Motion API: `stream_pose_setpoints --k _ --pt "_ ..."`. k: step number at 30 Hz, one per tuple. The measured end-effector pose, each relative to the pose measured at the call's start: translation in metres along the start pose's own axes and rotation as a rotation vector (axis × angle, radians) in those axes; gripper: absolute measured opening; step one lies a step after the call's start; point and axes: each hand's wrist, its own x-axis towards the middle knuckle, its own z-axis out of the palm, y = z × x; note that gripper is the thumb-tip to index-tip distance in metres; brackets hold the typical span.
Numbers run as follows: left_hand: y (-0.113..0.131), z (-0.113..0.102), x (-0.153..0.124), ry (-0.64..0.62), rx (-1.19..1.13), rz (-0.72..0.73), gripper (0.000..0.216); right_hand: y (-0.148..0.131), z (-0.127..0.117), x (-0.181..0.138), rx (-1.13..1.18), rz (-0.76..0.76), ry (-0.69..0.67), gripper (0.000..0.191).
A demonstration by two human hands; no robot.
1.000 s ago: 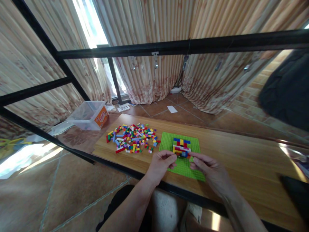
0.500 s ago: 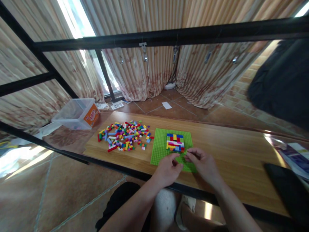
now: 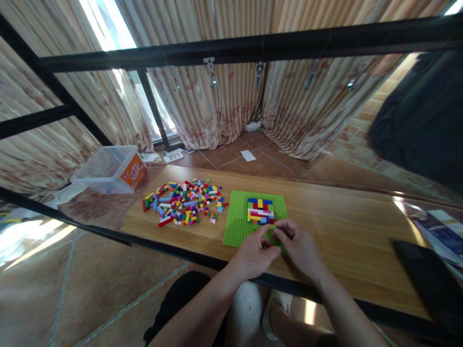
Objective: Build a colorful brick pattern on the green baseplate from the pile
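Observation:
A green baseplate (image 3: 237, 217) lies on the wooden table. Stuck to it is a block of toy bricks (image 3: 260, 212) in rows of blue, red, yellow and white. At the near edge of that block, my right hand (image 3: 298, 243) pinches what looks like a small yellow-green brick (image 3: 272, 226) between thumb and forefinger. My left hand (image 3: 253, 250) is over the front of the plate, thumb and forefinger apart, its forefinger tip beside the same small brick. Whether that fingertip touches it I cannot tell.
A spread of loose coloured bricks (image 3: 188, 202) covers the left part of the table (image 3: 336, 226). Beyond its left end stands a clear plastic tub (image 3: 104, 168) with an orange label. A black flat object (image 3: 427, 274) lies at the right end. A black bar (image 3: 231, 50) crosses above.
My hands have come closer together at the near edge of the brick block. My right hand has shifted left, bringing the small brick towards my left forefinger. The view has shifted slightly.

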Motion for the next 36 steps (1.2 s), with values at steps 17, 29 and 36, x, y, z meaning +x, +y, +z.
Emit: stream_pose_setpoints --k 17,29,36 --pt "0.001 0.003 -0.003 0.031 0.169 0.047 0.068 0.002 -0.003 0.012 -0.25 -0.16 0.131 0.018" --pt "0.007 0.01 -0.002 0.056 0.504 0.053 0.078 0.0 0.003 0.013 -0.313 -0.158 0.19 0.02" --pt "0.012 0.013 -0.002 0.068 0.644 0.021 0.081 0.009 -0.002 0.015 -0.192 -0.054 0.141 0.021"
